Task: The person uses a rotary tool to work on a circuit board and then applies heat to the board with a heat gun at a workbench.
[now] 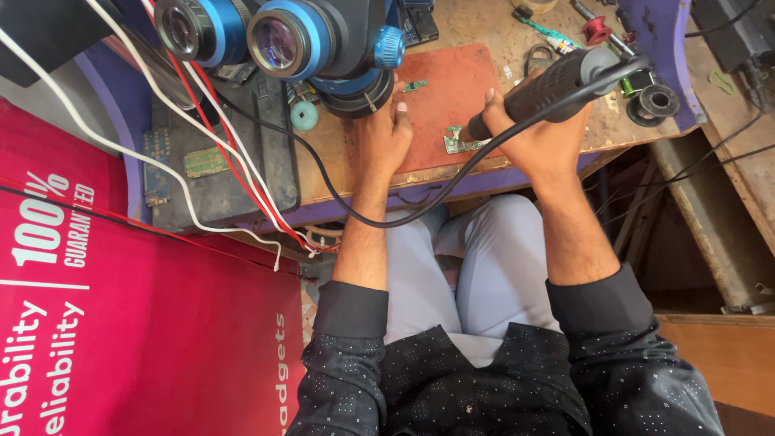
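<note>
**Hot-air handle over a small green board**

Worn wooden workbench (484, 24) with purple painted edge, scratched and dusty, seen from above. On top, a flat reddish-brown work mat (452, 89), matte and rectangular. Near its lower edge, a small green circuit board (454, 142) with metal parts, irregular in shape. Higher on the mat, a second tiny green board piece (416, 85).

Right hand (537, 137) wrapped firmly around a black hot-air handle (557, 81), thick, cylindrical, with grainy grip; nozzle end tilted down toward the small green circuit board, very close above it. Cannot tell whether touching. Smooth black cable (387, 216) curving from the handle across the lap.

Left hand (386, 133) resting on the mat's left edge, fingers curled loosely, thumb up, grasping nothing visible.

At upper left, a stereo microscope (323, 44) with two round glass eyepieces and blue metal rings. Beside it, a dark rectangular tray (242, 178) with red and white wires (234, 173) over it. Black solder-wire spools (654, 101) at the bench's right corner. Glossy red banner (121, 323) at lower left.
</note>
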